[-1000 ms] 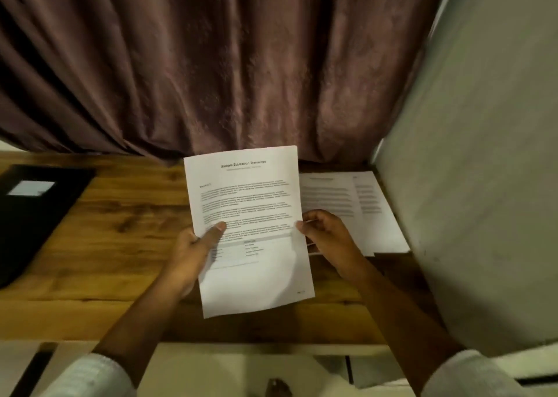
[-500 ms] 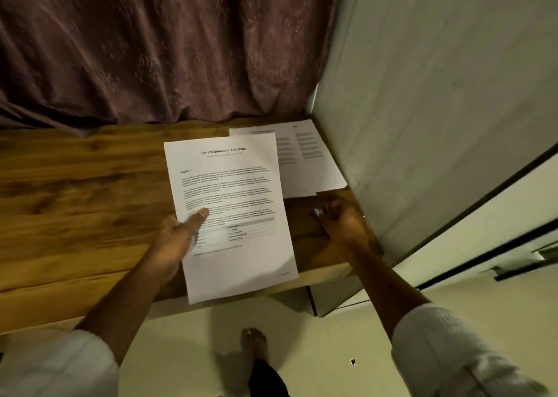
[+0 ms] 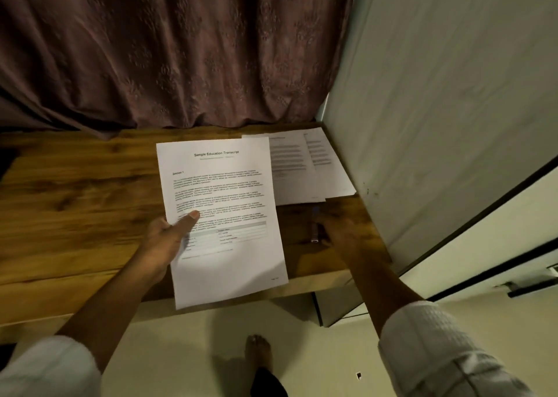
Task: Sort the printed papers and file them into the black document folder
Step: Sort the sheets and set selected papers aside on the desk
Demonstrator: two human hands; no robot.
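Two bare hands work over a wooden counter (image 3: pixel 75 209): the left hand (image 3: pixel 166 242) pinches a printed transcript page (image 3: pixel 222 215); the right hand (image 3: pixel 341 233), blurred, grip unclear, rests near stacked papers (image 3: pixel 308 167).

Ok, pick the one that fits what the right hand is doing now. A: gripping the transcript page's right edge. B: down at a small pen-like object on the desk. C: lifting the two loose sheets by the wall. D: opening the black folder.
B: the right hand is low on the wooden desk at a small pen-like object, blurred, while only the left hand holds the transcript page.
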